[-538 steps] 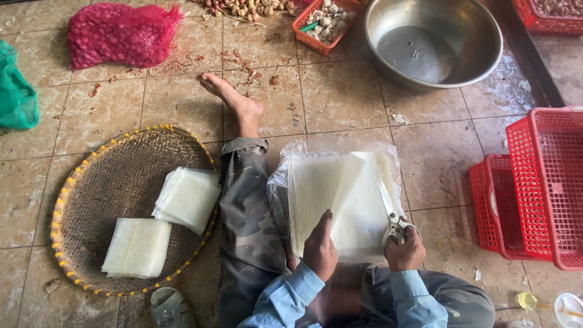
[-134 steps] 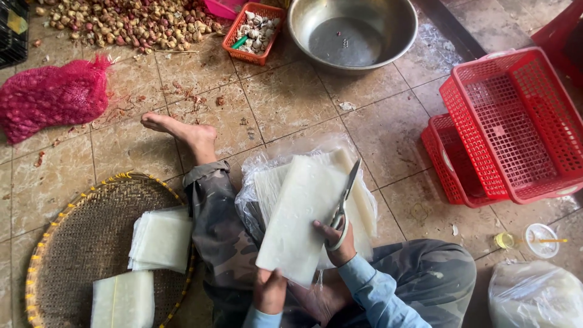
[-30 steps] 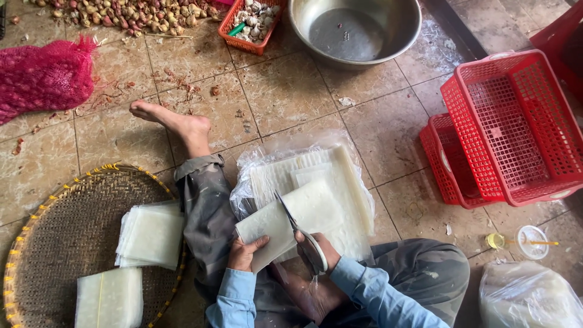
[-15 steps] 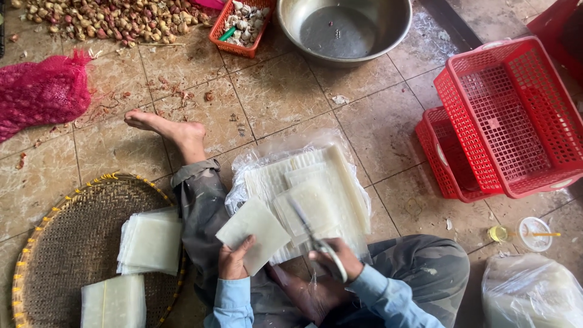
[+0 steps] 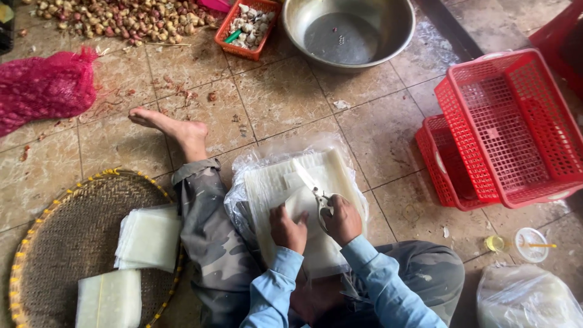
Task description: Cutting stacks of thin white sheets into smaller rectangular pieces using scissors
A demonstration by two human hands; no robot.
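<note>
Carefully now — we cut a stack of pale sheets [image 5: 276,188] on our lap, over a tiled floor [image 5: 285,103].

Around us lie a big metal bowl [image 5: 349,30], red baskets [image 5: 504,127] and a woven tray [image 5: 61,243] holding cut sheet piles [image 5: 149,238]. Our right hand [image 5: 343,218] grips the scissors [image 5: 316,194], blades parted over the stack; our left hand [image 5: 288,228] presses it flat, just beside the blades — a slip could, we judge, nick those fingers or skew the cut.

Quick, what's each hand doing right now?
Left hand: pressed down on the pale sheets, fingers curled.
Right hand: closed on the scissors, blades over the sheets.
</note>
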